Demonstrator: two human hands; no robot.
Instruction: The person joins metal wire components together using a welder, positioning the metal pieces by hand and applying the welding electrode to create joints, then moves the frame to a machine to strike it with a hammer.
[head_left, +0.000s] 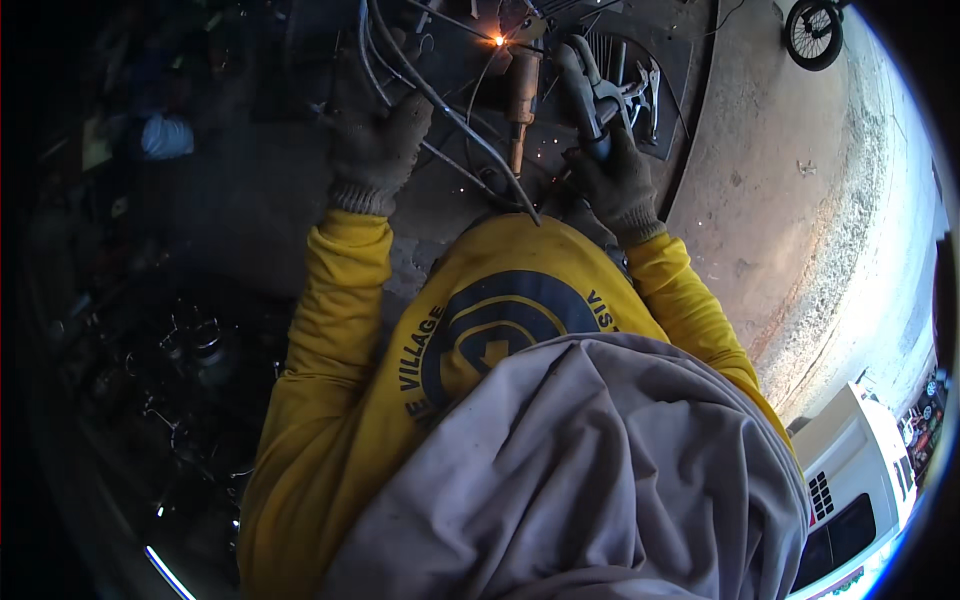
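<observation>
My left hand [380, 145], in a grey work glove, is raised at the upper left with its thumb apart and its fingers stretched away into shadow. Grey cables or bent rods [440, 105] cross in front of it; whether they touch is unclear. My right hand [617, 185], gloved too, is closed round the handle of a grey clamp-like tool [580, 90], which looks like a welding electrode holder. A bright orange glow [500, 41] burns on dark metalwork ahead, with small sparks below. Between my hands lies an orange-brown tool [522, 90] with a narrow end.
Locking pliers [652, 100] lie right of my right hand on a dark plate [675, 80]. A wheel [813, 35] stands at the far right on the concrete floor [770, 170]. A white vehicle [860, 480] is at the lower right. Dark clutter [200, 350] fills the left.
</observation>
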